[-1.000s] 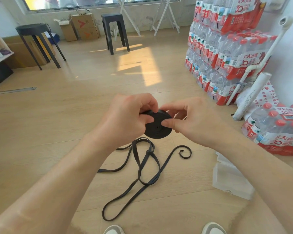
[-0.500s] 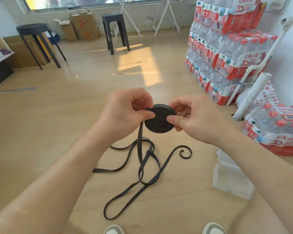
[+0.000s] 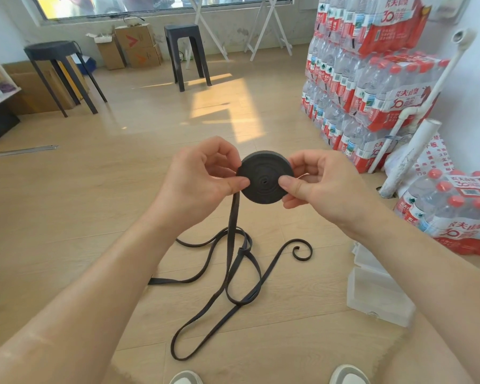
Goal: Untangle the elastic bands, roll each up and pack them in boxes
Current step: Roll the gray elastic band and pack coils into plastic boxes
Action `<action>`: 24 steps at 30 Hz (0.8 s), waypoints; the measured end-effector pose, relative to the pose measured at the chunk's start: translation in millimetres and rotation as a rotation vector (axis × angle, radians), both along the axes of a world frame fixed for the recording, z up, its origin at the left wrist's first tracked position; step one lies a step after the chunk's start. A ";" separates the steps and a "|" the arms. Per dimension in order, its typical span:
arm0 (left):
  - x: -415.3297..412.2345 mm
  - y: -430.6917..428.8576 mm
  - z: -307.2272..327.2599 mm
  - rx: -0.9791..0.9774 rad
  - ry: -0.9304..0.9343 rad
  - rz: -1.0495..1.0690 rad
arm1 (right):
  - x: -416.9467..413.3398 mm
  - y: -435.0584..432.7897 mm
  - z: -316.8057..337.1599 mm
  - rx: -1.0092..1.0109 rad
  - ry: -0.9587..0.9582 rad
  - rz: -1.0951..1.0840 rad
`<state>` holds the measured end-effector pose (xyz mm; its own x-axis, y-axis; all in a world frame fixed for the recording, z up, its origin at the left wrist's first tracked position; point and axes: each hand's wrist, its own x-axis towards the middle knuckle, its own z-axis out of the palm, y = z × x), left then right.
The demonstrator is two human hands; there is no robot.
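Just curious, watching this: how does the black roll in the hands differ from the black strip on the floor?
The roll is wound into a tight flat disc; the strip sprawls in loose loops. The roll is held up, pinched by the left hand and right hand; the strip lies on the floor. Both are the same black band, one length joining them.

A: Bright daylight, from the window (image 3: 155, 4) up top. Hard sun patch glaring on the floor (image 3: 225, 115).
B: Agreed. Shadows soft. Wide-angle bowing at edges; bottom corners smeared; centre sharp.
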<state>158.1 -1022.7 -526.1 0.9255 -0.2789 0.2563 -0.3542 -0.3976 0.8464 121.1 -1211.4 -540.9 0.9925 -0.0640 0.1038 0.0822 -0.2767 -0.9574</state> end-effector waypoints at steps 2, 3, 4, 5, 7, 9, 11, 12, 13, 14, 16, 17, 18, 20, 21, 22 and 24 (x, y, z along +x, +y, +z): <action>0.2 0.5 0.6 -0.049 0.030 0.008 | 1.2 -0.2 0.0 0.070 0.008 -0.014; 0.4 0.5 0.5 -0.073 0.032 0.016 | 1.5 0.3 -0.1 0.096 0.014 -0.016; 0.9 0.4 0.2 -0.096 0.036 0.023 | 1.6 1.1 -0.6 0.126 0.019 -0.016; 0.9 0.2 -0.2 -0.123 0.046 0.028 | 1.6 1.9 -1.0 0.155 0.023 -0.017; 1.1 -0.3 -1.5 -0.181 0.078 0.034 | 1.6 3.0 -2.0 0.199 0.025 -0.021; 0.5 -0.7 -1.5 -0.216 0.115 0.026 | 1.6 3.4 -2.1 0.233 0.022 -0.028; -0.3 -0.6 0.0 -0.238 0.164 -0.016 | 1.6 3.2 -2.2 0.280 0.023 -0.032; -0.8 -0.4 1.0 -0.251 0.195 -0.048 | 1.7 3.4 -2.8 0.308 0.026 -0.029; -1.4 -0.4 2.0 -0.264 0.222 -0.076 | 1.7 3.6 -3.4 0.334 0.031 -0.026; -1.8 -0.5 3.0 -0.276 0.237 -0.093 | 1.8 4.0 -4.3 0.358 0.038 -0.021; -2.8 -1.1 4.4 -0.301 0.236 -0.094 | 1.7 4.9 -5.7 0.400 0.052 -0.005; -3.3 -1.5 4.8 -0.312 0.222 -0.082 | 1.8 5.1 -6.1 0.414 0.055 0.006; -3.7 -1.9 5.1 -0.320 0.202 -0.065 | 2.0 5.2 -6.4 0.424 0.057 0.021; -4.5 -3.1 5.3 -0.328 0.165 -0.030 | 2.2 4.4 -6.3 0.463 0.072 0.058; -5.0 -3.8 5.3 -0.331 0.150 -0.015 | 2.2 3.9 -5.7 0.490 0.081 0.073; -5.4 -4.5 5.4 -0.338 0.140 -0.001 | 2.5 3.7 -5.9 0.517 0.091 0.086; -6.4 -6.0 6.4 -0.372 0.130 0.030 | 3.0 4.7 -6.7 0.548 0.116 0.134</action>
<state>151.7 -1028.7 -519.7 0.9633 -0.1612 0.2147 -0.2273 -0.0636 0.9718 124.1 -1206.7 -547.6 0.9986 0.0493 -0.0192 -0.0318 0.2677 -0.9630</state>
